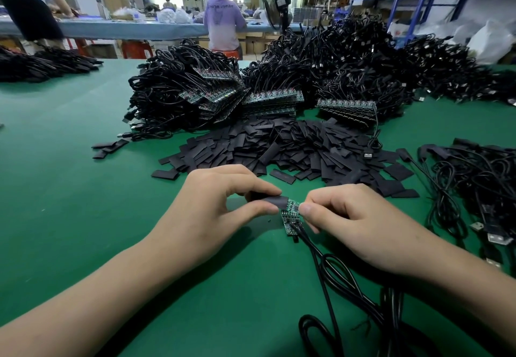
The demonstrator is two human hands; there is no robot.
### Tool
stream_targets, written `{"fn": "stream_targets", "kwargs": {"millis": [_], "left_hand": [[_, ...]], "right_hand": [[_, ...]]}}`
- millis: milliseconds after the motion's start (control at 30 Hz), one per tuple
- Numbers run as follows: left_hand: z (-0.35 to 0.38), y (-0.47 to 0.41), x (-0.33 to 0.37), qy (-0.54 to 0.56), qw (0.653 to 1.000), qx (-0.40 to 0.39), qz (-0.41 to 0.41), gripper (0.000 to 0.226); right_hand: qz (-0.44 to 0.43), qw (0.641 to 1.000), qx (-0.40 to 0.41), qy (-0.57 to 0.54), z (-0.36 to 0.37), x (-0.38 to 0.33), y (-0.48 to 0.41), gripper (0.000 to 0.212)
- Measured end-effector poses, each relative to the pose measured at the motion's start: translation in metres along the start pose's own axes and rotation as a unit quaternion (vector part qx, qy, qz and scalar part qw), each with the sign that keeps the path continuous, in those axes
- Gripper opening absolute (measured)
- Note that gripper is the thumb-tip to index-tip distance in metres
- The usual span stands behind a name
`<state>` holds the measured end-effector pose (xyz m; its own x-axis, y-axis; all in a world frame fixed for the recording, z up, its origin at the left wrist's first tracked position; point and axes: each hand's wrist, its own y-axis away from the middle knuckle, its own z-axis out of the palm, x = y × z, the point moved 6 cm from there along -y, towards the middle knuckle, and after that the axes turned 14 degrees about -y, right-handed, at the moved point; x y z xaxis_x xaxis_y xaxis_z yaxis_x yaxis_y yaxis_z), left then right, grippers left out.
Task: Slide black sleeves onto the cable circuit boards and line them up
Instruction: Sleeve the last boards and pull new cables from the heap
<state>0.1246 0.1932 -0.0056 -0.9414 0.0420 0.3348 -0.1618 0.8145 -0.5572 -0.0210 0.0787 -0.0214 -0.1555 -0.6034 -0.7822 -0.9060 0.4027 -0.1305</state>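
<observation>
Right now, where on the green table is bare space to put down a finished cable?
Bare table lies left of the left hand, up to the far-left cable pile. Crowded: sleeve heap ahead, cable bundles right of the right hand.

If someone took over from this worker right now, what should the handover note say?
Left hand pinches a flat black sleeve. Right hand pinches a small green circuit board; its black cable trails toward the person. Sleeve mouth meets the board's end; most of the board is bare. To do: slide it on, line it up, then the stacked bare boards behind the loose sleeve pile.
</observation>
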Motion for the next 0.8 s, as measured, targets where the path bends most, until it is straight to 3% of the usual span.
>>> {"fn": "stream_targets", "kwargs": {"millis": [300,400,533,800], "left_hand": [[0.005,0.0,0.02,-0.056,0.993,0.003,0.099,0.021],[0.001,0.0,0.018,-0.039,0.996,0.018,0.08,0.018],[-0.003,-0.001,0.012,-0.003,0.999,0.039,0.033,0.017],[-0.005,0.0,0.01,0.031,0.998,0.063,-0.001,0.017]], "right_hand": [[-0.001,0.999,-0.023,-0.047,0.005,-0.002,0.001,0.038],[-0.009,0.996,-0.015,-0.087,0.006,-0.002,0.0,0.032],[-0.036,0.985,0.043,-0.165,-0.002,-0.004,0.0,0.008],[-0.14,0.978,0.123,-0.093,-0.01,-0.02,0.009,0.014]]}}
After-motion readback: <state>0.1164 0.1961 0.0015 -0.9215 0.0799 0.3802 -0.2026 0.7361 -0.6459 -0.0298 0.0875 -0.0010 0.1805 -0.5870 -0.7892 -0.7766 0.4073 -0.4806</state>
